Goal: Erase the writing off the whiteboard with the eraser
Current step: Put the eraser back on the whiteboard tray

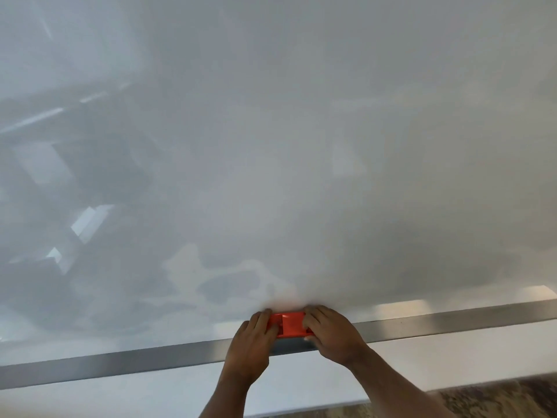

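Note:
A large glossy whiteboard point(301, 146) fills most of the head view; I see no writing on it, only faint smears and reflections. An orange eraser point(288, 324) sits at the board's bottom edge, on the metal tray point(120, 362). My left hand point(250, 345) grips the eraser's left end with curled fingers. My right hand point(331, 331) grips its right end, fingers curled over the top. Both forearms reach up from the bottom of the frame.
Below the tray runs a white wall strip point(422, 366), and patterned carpet point(497, 399) shows at the lower right. Window and furniture reflections cover the board's left side.

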`<state>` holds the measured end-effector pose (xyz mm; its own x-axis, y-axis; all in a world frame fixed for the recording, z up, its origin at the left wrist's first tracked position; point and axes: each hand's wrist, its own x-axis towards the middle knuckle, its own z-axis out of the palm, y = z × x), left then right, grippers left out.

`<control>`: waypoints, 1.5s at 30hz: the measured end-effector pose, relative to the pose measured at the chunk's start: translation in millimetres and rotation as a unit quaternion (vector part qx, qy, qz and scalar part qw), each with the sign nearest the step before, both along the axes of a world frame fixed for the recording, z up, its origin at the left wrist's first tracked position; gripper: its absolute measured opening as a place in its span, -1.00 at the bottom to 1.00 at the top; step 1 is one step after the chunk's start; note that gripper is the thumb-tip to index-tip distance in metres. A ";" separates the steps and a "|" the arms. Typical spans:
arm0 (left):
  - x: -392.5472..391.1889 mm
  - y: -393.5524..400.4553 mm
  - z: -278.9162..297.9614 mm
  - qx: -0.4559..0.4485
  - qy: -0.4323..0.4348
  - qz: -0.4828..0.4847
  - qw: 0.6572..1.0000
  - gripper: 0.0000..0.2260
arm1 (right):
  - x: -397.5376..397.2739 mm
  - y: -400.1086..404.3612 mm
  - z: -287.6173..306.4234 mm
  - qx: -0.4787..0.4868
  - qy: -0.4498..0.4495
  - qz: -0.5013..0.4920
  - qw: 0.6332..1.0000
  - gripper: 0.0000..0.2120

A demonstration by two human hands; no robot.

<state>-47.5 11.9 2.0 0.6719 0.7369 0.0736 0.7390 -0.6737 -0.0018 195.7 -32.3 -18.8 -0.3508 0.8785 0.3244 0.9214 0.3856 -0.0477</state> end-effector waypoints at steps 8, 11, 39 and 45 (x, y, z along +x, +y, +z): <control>7.3 0.2 -7.1 -0.001 0.046 -0.005 0.999 -0.50 | -5.2 -3.5 -15.1 -0.027 -0.013 -0.030 0.999 -0.68; 12.2 1.0 -9.1 -0.021 0.059 0.009 0.998 -0.52 | -9.6 -5.3 -20.2 -0.036 -0.015 -0.059 0.998 -0.67; 19.0 5.0 -51.2 -0.113 0.089 0.076 0.987 -0.58 | -12.9 -4.6 -46.7 -0.164 -0.075 -0.103 0.978 -0.60; 17.6 3.4 -50.6 -0.089 0.091 0.064 0.990 -0.57 | -12.6 -6.2 -44.2 -0.146 -0.090 -0.077 0.982 -0.63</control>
